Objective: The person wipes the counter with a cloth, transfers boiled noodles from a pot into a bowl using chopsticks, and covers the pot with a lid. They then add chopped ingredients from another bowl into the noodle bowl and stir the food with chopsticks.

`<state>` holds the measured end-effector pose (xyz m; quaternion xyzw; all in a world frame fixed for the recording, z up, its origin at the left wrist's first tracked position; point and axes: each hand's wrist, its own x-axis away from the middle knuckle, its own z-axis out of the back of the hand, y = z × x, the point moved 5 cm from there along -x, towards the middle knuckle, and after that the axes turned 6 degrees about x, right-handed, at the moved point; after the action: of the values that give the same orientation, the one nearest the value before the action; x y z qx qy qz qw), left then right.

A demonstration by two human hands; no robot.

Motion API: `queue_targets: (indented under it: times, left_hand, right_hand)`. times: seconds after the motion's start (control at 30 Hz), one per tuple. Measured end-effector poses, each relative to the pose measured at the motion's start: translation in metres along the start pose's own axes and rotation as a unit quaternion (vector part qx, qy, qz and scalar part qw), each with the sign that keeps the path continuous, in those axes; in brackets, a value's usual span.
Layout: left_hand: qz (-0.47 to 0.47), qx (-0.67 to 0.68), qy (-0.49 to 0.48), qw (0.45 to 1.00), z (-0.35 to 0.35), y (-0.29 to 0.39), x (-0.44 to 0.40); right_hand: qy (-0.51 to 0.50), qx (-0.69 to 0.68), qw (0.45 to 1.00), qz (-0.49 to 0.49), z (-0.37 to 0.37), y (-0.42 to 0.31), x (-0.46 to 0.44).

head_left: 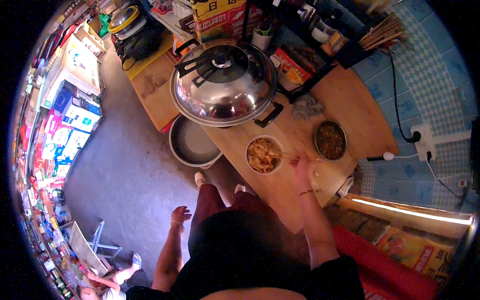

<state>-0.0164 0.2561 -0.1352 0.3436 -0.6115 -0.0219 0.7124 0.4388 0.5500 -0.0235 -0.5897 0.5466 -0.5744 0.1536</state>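
My right hand (pixel 302 169) is closed on a pair of chopsticks (pixel 287 156) above the wooden table (pixel 235 142). Their tips reach into a white bowl (pixel 263 154) filled with orange-brown food, whose kind I cannot make out. Just right of that hand sits a dark bowl (pixel 330 140) of reddish-brown sauce or stew with green bits. My left hand (pixel 181 214) hangs beside my leg over the floor, holding nothing, with its fingers apart.
A large lidded metal pot (pixel 223 82) stands behind the bowls. A wide basin (pixel 192 142) is below the table's left edge. A crumpled cloth (pixel 307 107), a black rack (pixel 320 72) and a wall socket (pixel 424 141) are at right. Another person (pixel 107 287) sits lower left.
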Motion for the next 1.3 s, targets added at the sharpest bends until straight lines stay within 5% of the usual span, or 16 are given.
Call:
queue_targets:
  times: [0.1, 0.17, 0.37, 0.53, 0.57, 0.63, 0.8, 0.87, 0.97, 1.3]
  left_hand:
    - [-0.030, 0.006, -0.019, 0.999, -0.016, 0.012, 0.009]
    - [-0.032, 0.018, -0.033, 0.999, -0.018, 0.017, 0.013]
    - [-0.044, 0.071, 0.000, 0.997, -0.012, 0.006, 0.009]
    - [0.056, 0.098, 0.055, 0.992, 0.005, -0.004, 0.013]
    - [-0.020, 0.102, 0.032, 0.994, 0.017, -0.020, -0.007]
    - [-0.028, 0.059, 0.019, 0.998, 0.029, -0.027, -0.017]
    - [-0.002, 0.055, 0.038, 0.998, 0.018, -0.012, -0.009]
    - [-0.030, 0.041, 0.036, 0.998, 0.008, -0.003, -0.004]
    - [-0.060, 0.072, -0.016, 0.995, -0.001, 0.004, 0.004]
    - [-0.027, 0.070, 0.025, 0.997, 0.011, -0.011, 0.012]
  right_hand:
    - [0.131, 0.266, 0.947, 0.125, -0.033, -0.011, 0.015]
    - [-0.144, 0.382, 0.903, 0.132, -0.072, -0.030, 0.034]
    - [-0.140, 0.463, 0.864, 0.139, -0.082, -0.060, 0.030]
    - [-0.096, 0.585, 0.676, 0.437, -0.070, -0.045, 0.011]
    - [-0.094, 0.545, 0.743, 0.377, -0.062, -0.063, 0.016]
    - [-0.086, 0.448, 0.856, 0.245, -0.047, -0.091, 0.026]
    - [-0.047, 0.391, 0.913, 0.110, 0.029, -0.011, -0.029]
    - [-0.013, 0.192, 0.978, 0.083, 0.027, 0.017, -0.020]
    - [0.035, 0.108, 0.993, 0.022, 0.034, 0.031, -0.016]
    - [0.103, -0.071, 0.991, -0.055, 0.104, 0.096, -0.070]
